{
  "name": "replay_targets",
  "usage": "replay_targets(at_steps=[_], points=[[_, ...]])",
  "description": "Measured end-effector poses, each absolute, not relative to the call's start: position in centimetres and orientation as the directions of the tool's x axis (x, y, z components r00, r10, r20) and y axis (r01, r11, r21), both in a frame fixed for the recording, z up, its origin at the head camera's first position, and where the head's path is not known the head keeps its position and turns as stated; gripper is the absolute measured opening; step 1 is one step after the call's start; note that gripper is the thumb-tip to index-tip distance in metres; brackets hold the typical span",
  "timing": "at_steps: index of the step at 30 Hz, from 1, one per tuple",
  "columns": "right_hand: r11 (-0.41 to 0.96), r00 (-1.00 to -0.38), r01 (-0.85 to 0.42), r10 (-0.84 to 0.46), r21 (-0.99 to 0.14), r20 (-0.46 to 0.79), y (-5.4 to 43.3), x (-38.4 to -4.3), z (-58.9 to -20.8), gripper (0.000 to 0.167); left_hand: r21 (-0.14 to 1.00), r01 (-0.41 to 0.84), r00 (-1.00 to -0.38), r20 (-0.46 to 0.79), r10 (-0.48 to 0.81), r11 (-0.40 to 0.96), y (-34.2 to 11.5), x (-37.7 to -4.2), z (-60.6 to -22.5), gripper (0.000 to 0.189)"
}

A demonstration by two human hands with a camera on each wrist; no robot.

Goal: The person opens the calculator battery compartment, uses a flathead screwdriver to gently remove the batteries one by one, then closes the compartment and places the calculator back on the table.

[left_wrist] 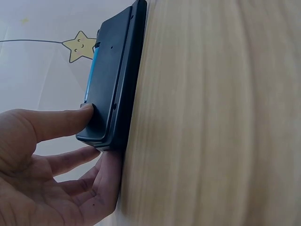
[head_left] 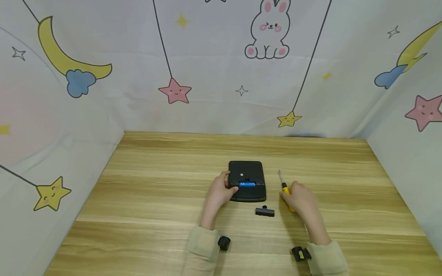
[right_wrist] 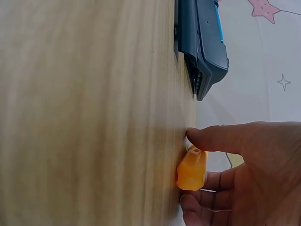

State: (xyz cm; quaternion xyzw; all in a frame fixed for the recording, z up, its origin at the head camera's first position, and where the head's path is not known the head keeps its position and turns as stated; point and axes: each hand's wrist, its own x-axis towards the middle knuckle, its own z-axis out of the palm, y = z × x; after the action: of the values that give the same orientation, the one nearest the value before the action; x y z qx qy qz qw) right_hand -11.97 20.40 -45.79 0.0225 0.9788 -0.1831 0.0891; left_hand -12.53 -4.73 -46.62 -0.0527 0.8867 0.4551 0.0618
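A flat black device [head_left: 246, 168] lies back side up on the table, with a blue battery [head_left: 247, 184] showing in its uncovered battery slot. My left hand [head_left: 221, 188] grips the device by its left edge, thumb on top near the slot and fingers along the side, as the left wrist view shows. To the right lies a screwdriver [head_left: 286, 189] with a yellow handle and a metal shaft pointing away from me. Around its handle [right_wrist: 191, 170], low at the tabletop, my right hand [head_left: 302, 198] has its thumb on one side and fingers on the other.
A small black battery cover [head_left: 264, 211] with a tab sits on the wooden table [head_left: 155, 214], in front of the device and between my hands. A white printed cloth [head_left: 214, 111] rises along the table's back and sides.
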Motion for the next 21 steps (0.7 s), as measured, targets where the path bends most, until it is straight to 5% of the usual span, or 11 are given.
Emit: replay_targets(at_steps=[21], points=[[0.938, -0.98, 0.02, -0.05, -0.346, -0.192, 20.71, -12.14, -45.75, 0.028, 0.8, -0.141, -0.989, -0.144, -0.041, 0.584, -4.8, -12.46, -46.6, 0.061]])
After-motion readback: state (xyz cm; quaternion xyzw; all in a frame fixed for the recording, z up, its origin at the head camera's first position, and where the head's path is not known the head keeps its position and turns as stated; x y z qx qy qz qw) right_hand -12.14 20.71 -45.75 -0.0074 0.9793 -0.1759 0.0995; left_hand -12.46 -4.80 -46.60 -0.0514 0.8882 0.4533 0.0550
